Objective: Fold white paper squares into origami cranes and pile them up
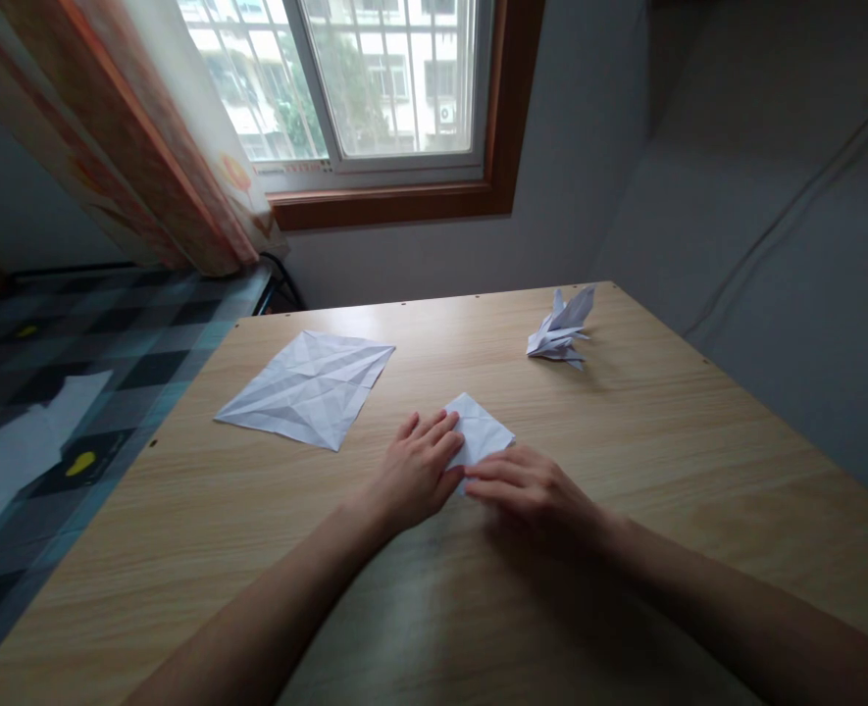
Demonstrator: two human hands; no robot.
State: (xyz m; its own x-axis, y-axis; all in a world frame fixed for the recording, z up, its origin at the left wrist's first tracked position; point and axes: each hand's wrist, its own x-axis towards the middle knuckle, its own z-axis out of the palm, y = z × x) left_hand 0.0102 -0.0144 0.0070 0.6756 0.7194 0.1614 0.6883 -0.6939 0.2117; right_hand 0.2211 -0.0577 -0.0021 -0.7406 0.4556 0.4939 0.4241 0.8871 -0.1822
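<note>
A small white sheet of paper [479, 428], folded into a square, lies on the table with one corner pointing away from me. My left hand [420, 466] rests flat over its left side, fingers spread a little. At the near right edge, my right hand [533, 487] has its fingers pressed together on the paper, close to the left thumb. The paper's near corner is partly hidden by both hands. Further left lies a larger unfolded sheet [308, 387] covered in creases. A folded paper figure [560, 331] with pointed parts stands toward the far right.
The wooden table [661, 422] has its far edge below a window [396, 78]. To the left is a bed with a checked cover [131, 368], with white paper [18, 461] lying on it. A curtain [161, 127] hangs at the upper left. A cable [779, 216] runs along the right wall.
</note>
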